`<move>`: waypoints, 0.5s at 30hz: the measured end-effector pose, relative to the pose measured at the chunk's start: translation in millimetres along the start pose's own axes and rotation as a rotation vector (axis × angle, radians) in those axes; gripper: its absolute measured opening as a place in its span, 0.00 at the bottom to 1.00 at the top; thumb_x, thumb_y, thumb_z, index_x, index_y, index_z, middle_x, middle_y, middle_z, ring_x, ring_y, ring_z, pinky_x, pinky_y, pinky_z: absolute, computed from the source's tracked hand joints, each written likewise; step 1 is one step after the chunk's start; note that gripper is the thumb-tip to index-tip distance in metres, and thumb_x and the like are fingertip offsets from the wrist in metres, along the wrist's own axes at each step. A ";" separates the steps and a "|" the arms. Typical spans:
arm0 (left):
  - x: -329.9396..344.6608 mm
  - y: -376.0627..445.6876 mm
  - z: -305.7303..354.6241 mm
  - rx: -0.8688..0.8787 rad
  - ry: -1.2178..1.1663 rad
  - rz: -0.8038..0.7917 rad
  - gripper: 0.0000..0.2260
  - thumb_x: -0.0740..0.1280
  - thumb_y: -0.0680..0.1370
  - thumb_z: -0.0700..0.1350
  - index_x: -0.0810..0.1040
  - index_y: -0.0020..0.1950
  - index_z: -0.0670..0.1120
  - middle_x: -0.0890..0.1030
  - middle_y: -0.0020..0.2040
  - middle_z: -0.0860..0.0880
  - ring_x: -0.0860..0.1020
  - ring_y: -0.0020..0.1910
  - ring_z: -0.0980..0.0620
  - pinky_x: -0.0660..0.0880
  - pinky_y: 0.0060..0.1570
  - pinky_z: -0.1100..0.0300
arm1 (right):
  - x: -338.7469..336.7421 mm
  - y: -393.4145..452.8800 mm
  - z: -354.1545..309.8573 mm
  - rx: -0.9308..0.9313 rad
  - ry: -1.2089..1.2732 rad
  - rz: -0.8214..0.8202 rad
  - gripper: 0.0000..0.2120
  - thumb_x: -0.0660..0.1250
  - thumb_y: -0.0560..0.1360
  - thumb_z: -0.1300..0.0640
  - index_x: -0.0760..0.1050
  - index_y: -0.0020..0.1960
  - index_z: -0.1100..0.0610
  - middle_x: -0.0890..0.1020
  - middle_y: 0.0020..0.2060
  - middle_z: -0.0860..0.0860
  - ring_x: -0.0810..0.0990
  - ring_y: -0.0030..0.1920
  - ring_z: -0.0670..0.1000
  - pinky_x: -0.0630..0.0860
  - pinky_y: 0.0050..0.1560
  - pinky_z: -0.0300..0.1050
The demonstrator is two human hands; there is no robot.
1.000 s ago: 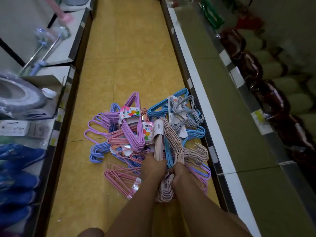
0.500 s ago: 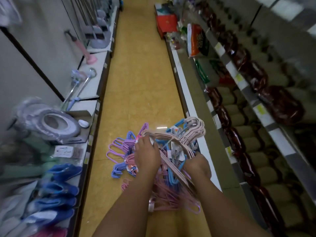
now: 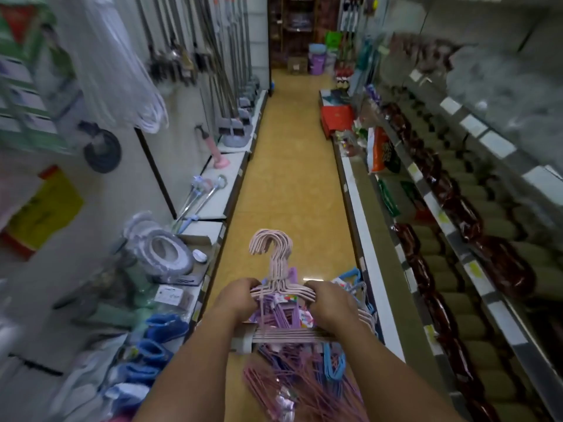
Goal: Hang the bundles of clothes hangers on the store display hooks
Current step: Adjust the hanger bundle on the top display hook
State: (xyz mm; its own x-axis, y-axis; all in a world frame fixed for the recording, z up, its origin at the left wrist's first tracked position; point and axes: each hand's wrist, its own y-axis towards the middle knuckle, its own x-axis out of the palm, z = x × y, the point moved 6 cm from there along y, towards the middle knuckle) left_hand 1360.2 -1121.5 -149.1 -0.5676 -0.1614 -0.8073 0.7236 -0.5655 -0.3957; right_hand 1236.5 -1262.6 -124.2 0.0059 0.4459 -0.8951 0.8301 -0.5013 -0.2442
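A bundle of pale pink hangers (image 3: 274, 254) is held upright in front of me, its hooks pointing up over the aisle floor. My left hand (image 3: 236, 300) grips the bundle's left shoulder and my right hand (image 3: 330, 303) grips the right shoulder. Below the hands lies a blurred pile of purple, pink and blue hanger bundles (image 3: 292, 370) on the yellow floor, partly hidden by my forearms. White hangers (image 3: 134, 95) hang on the left wall display.
A narrow yellow-tiled aisle (image 3: 292, 153) runs ahead between two shelf units. Left shelves carry a toilet seat (image 3: 164, 251), blue slippers (image 3: 166, 325) and mops (image 3: 234, 86). Right shelves (image 3: 432, 208) hold dark red packs. A red box (image 3: 336, 120) and buckets (image 3: 316, 59) stand farther down.
Both hands have lifted the pink hanger bundle out of the pile and turned it upright. The view has tilted up from the floor to the aisle.
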 end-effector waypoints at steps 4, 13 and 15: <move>-25.2 -33.9 -0.6 -0.027 0.073 0.193 0.09 0.61 0.77 0.40 0.78 0.55 0.48 0.81 0.52 0.44 0.77 0.52 0.41 0.71 0.42 0.56 | -9.9 0.3 -26.3 -0.052 -0.043 0.012 0.10 0.61 0.76 0.59 0.76 0.54 0.49 0.82 0.51 0.53 0.79 0.52 0.57 0.69 0.42 0.45; -53.9 -112.2 -44.1 -0.367 -0.106 0.433 0.13 0.62 0.73 0.39 0.80 0.52 0.50 0.82 0.52 0.44 0.78 0.53 0.41 0.75 0.46 0.52 | -24.9 0.9 -112.6 -0.351 -0.157 -0.023 0.11 0.64 0.75 0.49 0.76 0.55 0.51 0.81 0.53 0.53 0.79 0.56 0.57 0.73 0.49 0.44; -57.3 -135.0 -52.1 -0.441 -0.151 0.476 0.11 0.62 0.73 0.39 0.80 0.51 0.49 0.82 0.51 0.43 0.78 0.53 0.40 0.75 0.47 0.53 | -19.2 -6.1 -130.7 -0.444 -0.194 -0.015 0.10 0.63 0.75 0.51 0.75 0.56 0.51 0.81 0.54 0.53 0.79 0.56 0.57 0.73 0.50 0.44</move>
State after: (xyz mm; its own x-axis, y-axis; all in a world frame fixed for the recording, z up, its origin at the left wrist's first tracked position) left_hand 1315.5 -993.8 -72.2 -0.1719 -0.4416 -0.8806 0.9835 -0.0260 -0.1790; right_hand 1304.2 -1171.2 -56.8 -0.0771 0.2827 -0.9561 0.9873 -0.1117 -0.1126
